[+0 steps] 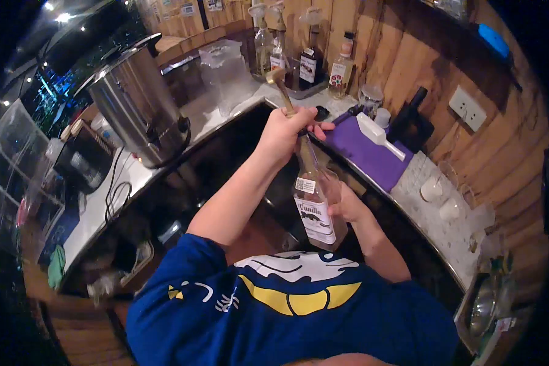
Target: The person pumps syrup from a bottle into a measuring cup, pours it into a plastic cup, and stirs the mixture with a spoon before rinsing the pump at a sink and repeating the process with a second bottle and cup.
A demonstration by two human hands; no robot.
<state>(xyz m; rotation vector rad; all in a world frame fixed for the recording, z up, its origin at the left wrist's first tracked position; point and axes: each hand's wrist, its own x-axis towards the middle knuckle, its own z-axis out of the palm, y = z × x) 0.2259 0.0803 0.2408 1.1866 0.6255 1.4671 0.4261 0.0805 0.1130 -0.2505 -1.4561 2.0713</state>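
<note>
A clear vanilla syrup bottle (316,222) with a white label is held tilted in front of my chest. My right hand (349,206) is closed around the side of its body. At the bottle's neck, my left hand (287,133) is closed on a gold-coloured pump dispenser (280,85), whose head sticks up above my fingers. Whether the pump is fully seated in the neck is hidden by my left hand. A small black cap (322,113) lies on the counter just beyond my left fingers.
A large steel urn (139,104) stands at left, beside a clear plastic pitcher (222,70). More bottles, including a pink-capped one (341,70), line the back. A purple mat (363,152) with a white scoop (375,134) lies at right, near white cups (432,189).
</note>
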